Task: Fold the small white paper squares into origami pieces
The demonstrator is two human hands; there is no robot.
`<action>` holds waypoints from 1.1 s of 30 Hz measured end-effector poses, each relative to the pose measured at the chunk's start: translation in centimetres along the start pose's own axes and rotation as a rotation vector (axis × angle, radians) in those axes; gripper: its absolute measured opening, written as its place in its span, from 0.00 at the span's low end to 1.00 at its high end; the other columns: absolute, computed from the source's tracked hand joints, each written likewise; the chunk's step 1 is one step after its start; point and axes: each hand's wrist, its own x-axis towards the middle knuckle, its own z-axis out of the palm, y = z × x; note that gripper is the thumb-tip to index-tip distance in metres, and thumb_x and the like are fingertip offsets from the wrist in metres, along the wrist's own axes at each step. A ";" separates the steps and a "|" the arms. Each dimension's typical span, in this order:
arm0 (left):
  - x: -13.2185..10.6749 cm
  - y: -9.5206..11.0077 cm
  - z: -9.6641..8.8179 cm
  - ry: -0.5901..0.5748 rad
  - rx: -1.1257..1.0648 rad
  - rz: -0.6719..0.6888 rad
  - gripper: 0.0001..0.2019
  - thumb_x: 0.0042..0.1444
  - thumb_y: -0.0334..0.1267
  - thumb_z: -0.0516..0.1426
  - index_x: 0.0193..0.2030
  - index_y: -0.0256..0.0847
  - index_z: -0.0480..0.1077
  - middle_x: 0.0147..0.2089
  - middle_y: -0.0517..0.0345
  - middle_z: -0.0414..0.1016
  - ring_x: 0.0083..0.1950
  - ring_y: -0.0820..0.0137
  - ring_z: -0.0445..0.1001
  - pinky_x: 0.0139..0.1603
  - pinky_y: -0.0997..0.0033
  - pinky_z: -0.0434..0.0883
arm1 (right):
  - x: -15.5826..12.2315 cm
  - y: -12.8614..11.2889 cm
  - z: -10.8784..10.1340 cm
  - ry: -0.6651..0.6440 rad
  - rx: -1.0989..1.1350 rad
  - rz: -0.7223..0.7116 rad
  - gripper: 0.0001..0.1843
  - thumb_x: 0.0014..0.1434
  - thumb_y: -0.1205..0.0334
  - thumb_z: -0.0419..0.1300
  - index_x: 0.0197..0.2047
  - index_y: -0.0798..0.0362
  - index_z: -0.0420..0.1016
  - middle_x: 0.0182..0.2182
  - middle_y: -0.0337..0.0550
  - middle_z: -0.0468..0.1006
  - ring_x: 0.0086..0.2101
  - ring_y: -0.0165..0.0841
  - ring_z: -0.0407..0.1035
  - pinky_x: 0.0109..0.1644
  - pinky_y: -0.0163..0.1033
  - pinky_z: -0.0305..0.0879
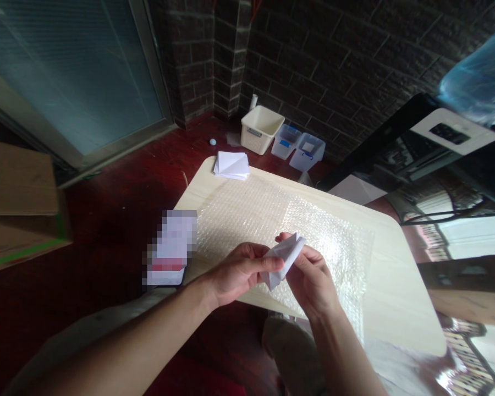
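Two hands, both yours, share one folded white paper (284, 257): your left hand (237, 273) pinches its left end, thumb on top, while your right hand (314, 279) grips its right side, fingers partly hidden behind it. The paper lies tilted between your hands, over the near part of the bubble wrap (247, 214) on your pale tabletop (396, 264). A phone-like device (171, 247), pixelated, sits beyond your left wrist; white paper sheets (232, 165) lie stacked at the far-left corner, near a cream plastic basket (258, 142) on the floor.
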 end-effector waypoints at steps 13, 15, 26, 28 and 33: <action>-0.2 0.3 -0.2 0.028 0.076 -0.036 0.12 0.48 0.40 0.74 0.30 0.37 0.79 0.29 0.57 0.75 0.33 0.71 0.71 0.37 0.70 0.64 | 0.1 -1.0 -1.4 -0.073 -0.220 -0.176 0.03 0.56 0.55 0.77 0.36 0.37 0.90 0.42 0.43 0.79 0.50 0.45 0.73 0.51 0.52 0.72; 0.0 0.2 -0.2 0.017 0.053 -0.042 0.12 0.50 0.42 0.73 0.33 0.37 0.80 0.32 0.56 0.76 0.34 0.69 0.73 0.39 0.69 0.67 | 0.1 -0.9 -1.3 -0.075 -0.229 -0.183 0.03 0.57 0.56 0.77 0.36 0.37 0.90 0.41 0.43 0.79 0.48 0.44 0.73 0.51 0.51 0.72; 0.3 -0.1 -0.1 0.096 0.204 0.085 0.14 0.55 0.45 0.70 0.33 0.35 0.78 0.32 0.58 0.71 0.36 0.71 0.68 0.41 0.70 0.67 | 0.1 -0.4 -0.4 -0.129 -0.143 -0.071 0.03 0.60 0.54 0.75 0.37 0.41 0.90 0.40 0.42 0.81 0.42 0.39 0.74 0.52 0.49 0.71; 0.3 -0.1 -0.1 0.129 0.202 0.129 0.13 0.56 0.44 0.70 0.34 0.36 0.77 0.33 0.58 0.73 0.37 0.71 0.69 0.42 0.70 0.67 | 0.1 -0.3 -0.3 -0.132 -0.142 -0.070 0.03 0.61 0.55 0.74 0.38 0.41 0.90 0.42 0.42 0.83 0.44 0.40 0.74 0.54 0.49 0.70; 0.6 0.0 -0.3 0.281 0.369 0.323 0.13 0.60 0.43 0.67 0.32 0.37 0.72 0.31 0.61 0.70 0.36 0.72 0.68 0.39 0.72 0.63 | 0.3 0.2 0.0 -0.027 -0.119 -0.066 0.10 0.63 0.49 0.71 0.43 0.43 0.89 0.40 0.43 0.86 0.47 0.43 0.76 0.59 0.51 0.68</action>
